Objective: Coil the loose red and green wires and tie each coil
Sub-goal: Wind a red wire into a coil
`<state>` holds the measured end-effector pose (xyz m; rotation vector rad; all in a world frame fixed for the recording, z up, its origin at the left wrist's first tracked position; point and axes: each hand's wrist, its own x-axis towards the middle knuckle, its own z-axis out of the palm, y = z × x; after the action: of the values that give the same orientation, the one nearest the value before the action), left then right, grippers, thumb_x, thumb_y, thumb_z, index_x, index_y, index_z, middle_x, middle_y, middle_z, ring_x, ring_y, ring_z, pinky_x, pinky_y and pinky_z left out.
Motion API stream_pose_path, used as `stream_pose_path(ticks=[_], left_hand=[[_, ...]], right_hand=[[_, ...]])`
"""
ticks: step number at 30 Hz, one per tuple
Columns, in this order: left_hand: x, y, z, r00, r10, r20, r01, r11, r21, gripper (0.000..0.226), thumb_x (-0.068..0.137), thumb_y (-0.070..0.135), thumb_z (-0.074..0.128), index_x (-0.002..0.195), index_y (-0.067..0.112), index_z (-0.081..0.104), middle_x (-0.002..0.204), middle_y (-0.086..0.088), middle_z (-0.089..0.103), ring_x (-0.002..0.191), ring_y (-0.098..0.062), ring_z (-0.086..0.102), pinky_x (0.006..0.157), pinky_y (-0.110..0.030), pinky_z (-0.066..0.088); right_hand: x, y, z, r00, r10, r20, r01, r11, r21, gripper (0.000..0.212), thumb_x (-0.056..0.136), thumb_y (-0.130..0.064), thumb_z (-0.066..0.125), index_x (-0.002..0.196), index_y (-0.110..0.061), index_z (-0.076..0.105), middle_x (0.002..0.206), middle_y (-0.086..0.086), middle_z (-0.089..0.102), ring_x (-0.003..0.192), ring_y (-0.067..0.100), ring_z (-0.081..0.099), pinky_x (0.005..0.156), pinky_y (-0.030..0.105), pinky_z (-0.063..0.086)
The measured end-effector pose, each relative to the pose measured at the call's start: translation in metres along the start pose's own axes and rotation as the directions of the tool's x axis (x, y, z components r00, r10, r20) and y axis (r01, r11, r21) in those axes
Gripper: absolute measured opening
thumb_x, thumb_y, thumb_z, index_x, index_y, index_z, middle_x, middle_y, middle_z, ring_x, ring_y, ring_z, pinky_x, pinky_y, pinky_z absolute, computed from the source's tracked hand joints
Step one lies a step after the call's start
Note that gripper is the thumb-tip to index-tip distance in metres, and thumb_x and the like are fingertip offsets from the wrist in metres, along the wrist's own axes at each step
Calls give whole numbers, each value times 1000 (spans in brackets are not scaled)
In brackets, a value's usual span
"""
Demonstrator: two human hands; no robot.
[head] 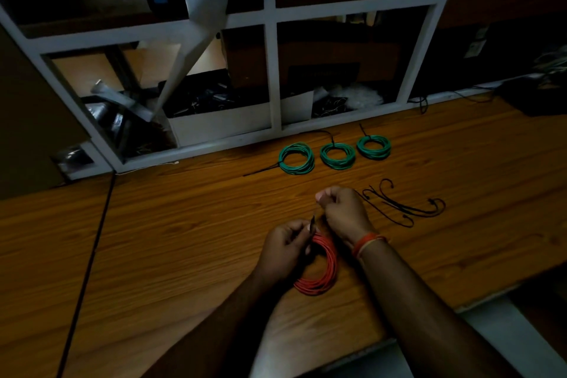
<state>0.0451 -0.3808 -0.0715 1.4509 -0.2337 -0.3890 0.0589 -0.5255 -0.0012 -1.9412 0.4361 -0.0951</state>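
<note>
A red wire coil [322, 270] hangs below my hands over the wooden table [184, 239]. My left hand [285, 244] pinches the coil's top, where a black cable tie [312, 222] pokes out. My right hand [342, 210], just above and to the right, has its fingers curled, pinching the tie's thin end. Three green wire coils lie in a row further back: left [296, 159], middle [337, 155], right [373, 147], each with a black tie tail sticking out.
Several loose black cable ties [402, 207] lie to the right of my hands. A white shelf unit [273, 70] full of boxes and clutter stands along the table's back edge. A black cable [92, 255] runs down the table's left side.
</note>
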Motion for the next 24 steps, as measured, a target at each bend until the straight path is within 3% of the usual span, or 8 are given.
stream_pose_path(ticks=[4,9,11,14,18,21,24], left_hand=[[-1,2,0,999,-40,11,40,997,-60,28,99,32,61,95,4,67,56,-4,47,52,-17,41,52,-28,32],[-5,5,0,998,-42,37,48,981,-189,23,100,25,60,92,4,66,58,-7,41,55,-18,35,53,-30,27],[-7,9,0,998,-56,16,58,974,-217,22,94,26,63,85,7,66,57,-5,42,53,-16,36,52,-28,28],[-11,17,2,998,-63,-13,58,965,-255,25,95,25,61,73,13,65,58,0,46,53,-11,42,55,-27,35],[-10,19,8,998,-30,-58,25,997,-72,43,101,30,63,59,21,54,56,3,43,51,-10,38,52,-25,32],[-6,23,6,996,-52,-78,46,996,-81,32,92,30,67,65,14,62,61,-3,52,56,-15,47,58,-29,38],[-4,23,4,997,-63,-49,57,992,-115,24,99,17,62,92,-2,75,77,-11,68,73,-20,62,72,-32,50]], right_hand=[[6,-9,-8,990,-114,-76,110,992,-64,15,102,-15,56,93,-11,68,81,-4,63,78,11,57,68,28,44],[29,-11,-13,967,-179,-182,157,979,-132,18,103,-18,52,89,-16,64,98,5,67,92,20,62,74,30,44],[35,-13,-13,961,-209,-179,177,968,-179,17,103,-17,52,92,-16,64,101,5,66,95,21,62,78,33,49],[38,-16,-12,950,-282,-131,245,938,-247,14,102,-11,52,97,-12,65,101,4,65,95,20,61,73,28,42],[34,-25,-8,940,-333,-72,305,918,-252,14,105,-17,48,97,-15,60,92,-1,62,82,13,57,62,25,39],[31,-31,-6,921,-386,-44,368,904,-218,16,106,-17,45,95,-16,57,86,-4,62,74,8,57,61,25,40],[32,-36,-7,907,-408,-105,386,904,-183,15,105,-15,45,95,-16,55,86,-2,63,74,6,56,59,19,38]])
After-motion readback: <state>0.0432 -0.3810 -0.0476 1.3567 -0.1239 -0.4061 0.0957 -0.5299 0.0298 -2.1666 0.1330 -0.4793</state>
